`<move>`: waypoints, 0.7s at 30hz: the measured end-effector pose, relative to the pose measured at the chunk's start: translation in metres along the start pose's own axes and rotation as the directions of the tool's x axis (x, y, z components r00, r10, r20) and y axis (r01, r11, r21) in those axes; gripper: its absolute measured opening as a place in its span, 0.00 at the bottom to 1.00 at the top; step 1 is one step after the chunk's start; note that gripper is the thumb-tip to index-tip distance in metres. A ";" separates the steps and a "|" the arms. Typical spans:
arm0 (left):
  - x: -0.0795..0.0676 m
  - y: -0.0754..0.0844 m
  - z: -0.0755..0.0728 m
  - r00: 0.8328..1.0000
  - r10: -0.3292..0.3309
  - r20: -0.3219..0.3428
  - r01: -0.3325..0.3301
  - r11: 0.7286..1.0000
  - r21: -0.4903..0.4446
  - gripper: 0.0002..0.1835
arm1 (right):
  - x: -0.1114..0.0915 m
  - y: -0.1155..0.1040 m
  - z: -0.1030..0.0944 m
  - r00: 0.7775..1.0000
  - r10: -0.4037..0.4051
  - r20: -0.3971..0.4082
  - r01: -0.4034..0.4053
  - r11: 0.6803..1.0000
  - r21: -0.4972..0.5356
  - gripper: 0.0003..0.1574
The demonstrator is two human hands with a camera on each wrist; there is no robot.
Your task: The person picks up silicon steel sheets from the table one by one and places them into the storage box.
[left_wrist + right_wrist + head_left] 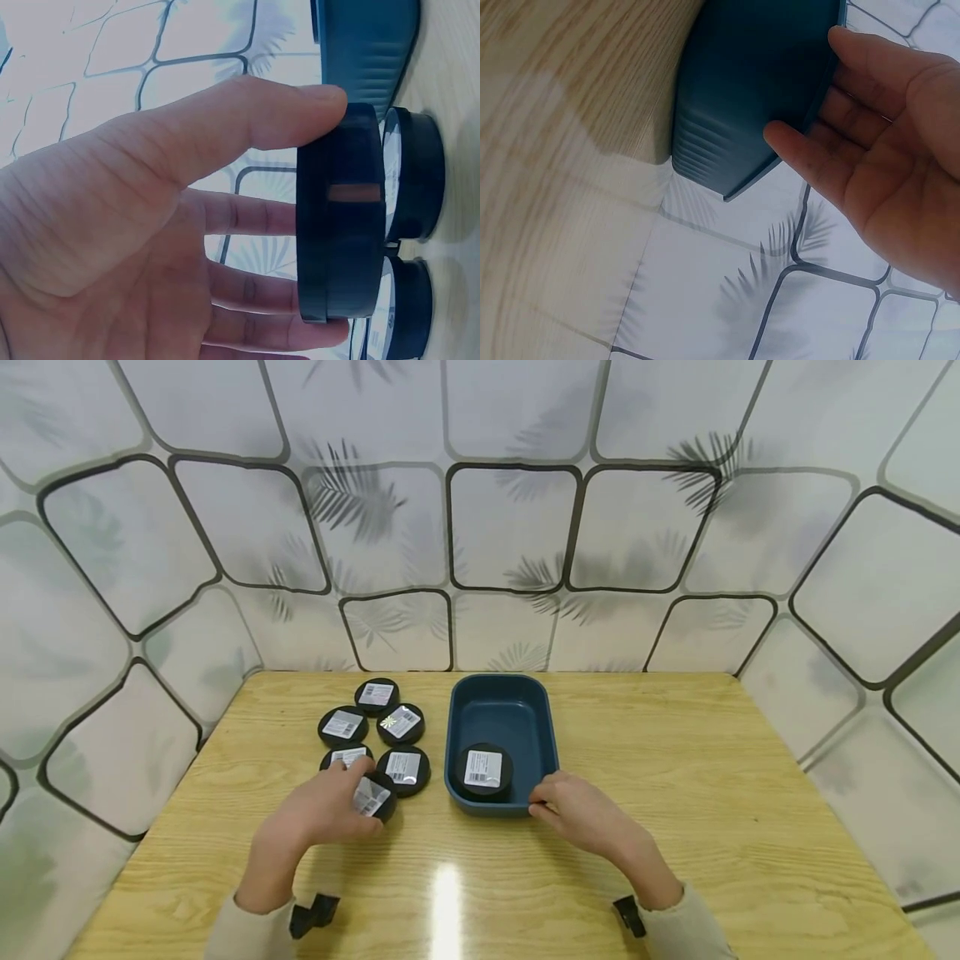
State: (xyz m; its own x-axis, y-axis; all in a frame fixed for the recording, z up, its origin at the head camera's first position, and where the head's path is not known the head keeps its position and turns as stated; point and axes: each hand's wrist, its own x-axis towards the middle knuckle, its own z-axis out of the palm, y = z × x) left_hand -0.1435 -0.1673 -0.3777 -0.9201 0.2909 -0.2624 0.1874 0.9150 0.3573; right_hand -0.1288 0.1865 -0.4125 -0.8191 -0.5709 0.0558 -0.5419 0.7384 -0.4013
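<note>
My left hand [322, 806] grips a round black lidded container [379, 796] with a white label on top, thumb on one side and fingers on the other. In the left wrist view that container [341, 247] is edge-on, above the tabletop. Several matching containers [403, 768] lie just beyond it, label side up. To their right stands a dark blue rectangular bin [513, 714], with one labelled container [483, 769] at its near end. My right hand [585, 814] holds the bin's near right corner, fingers on the rim and thumb on the outer wall [742, 90].
Everything rests on a light wooden table [660, 760]. A patterned curtain [510, 527] with dark outlines and leaf prints surrounds the back and sides. Dark wrist straps [315, 914] show at both sleeves.
</note>
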 end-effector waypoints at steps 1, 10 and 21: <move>0.000 0.000 0.000 1.000 0.003 -0.009 -0.003 1.000 -0.001 0.43 | 0.000 0.000 0.000 1.000 0.000 0.000 0.000 1.000 -0.001 0.06; 0.007 0.006 -0.002 0.996 0.051 -0.072 -0.050 0.999 0.010 0.42 | 0.000 0.000 0.000 1.000 0.000 0.002 0.000 1.000 0.005 0.07; 0.017 0.013 -0.009 0.981 0.105 -0.162 -0.101 0.994 0.033 0.40 | 0.000 -0.001 0.000 1.000 -0.009 0.002 0.009 1.000 0.010 0.06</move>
State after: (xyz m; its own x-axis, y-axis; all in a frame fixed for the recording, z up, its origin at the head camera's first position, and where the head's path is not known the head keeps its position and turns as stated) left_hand -0.1596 -0.1530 -0.3695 -0.9389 0.3361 -0.0742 0.2907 0.8896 0.3524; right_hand -0.1286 0.1857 -0.4117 -0.8137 -0.5785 0.0580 -0.5476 0.7292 -0.4103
